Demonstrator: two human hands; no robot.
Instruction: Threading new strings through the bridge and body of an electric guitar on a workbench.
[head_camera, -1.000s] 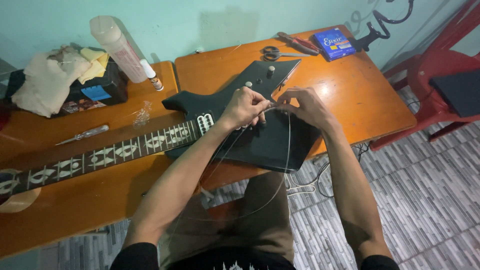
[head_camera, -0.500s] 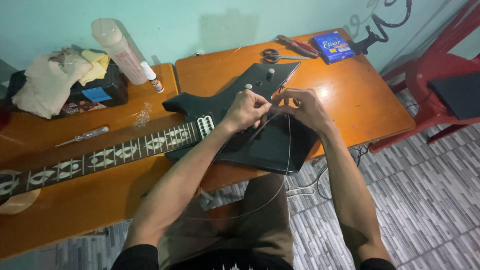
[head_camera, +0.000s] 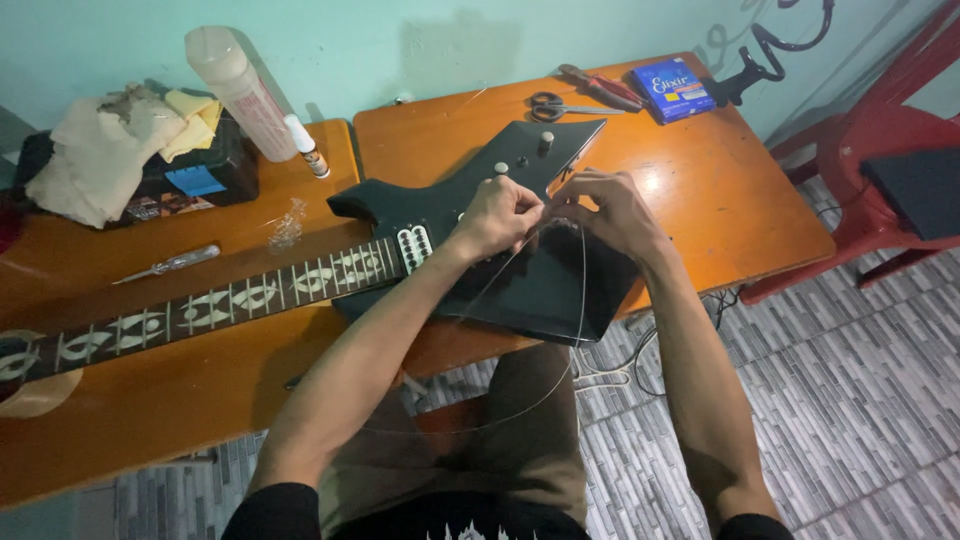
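A black angular electric guitar (head_camera: 520, 285) lies across two orange wooden tables, its inlaid neck (head_camera: 200, 305) stretching left. My left hand (head_camera: 497, 213) pinches a thin metal string (head_camera: 575, 330) over the guitar body near the bridge. My right hand (head_camera: 612, 208) is just beside it, fingers closed on the same string. The string loops down off the table edge toward my lap.
Scissors (head_camera: 560, 103), red-handled pliers (head_camera: 600, 88) and a blue box (head_camera: 673, 90) lie at the table's (head_camera: 720, 200) far side. A screwdriver (head_camera: 165, 265), a tall bottle (head_camera: 240, 92), a small bottle (head_camera: 305, 146) and rags (head_camera: 100, 155) are on the left. A red chair (head_camera: 890, 160) stands right.
Both hands have stayed together over the guitar body, shifting only slightly while working the string. The guitar has not moved.
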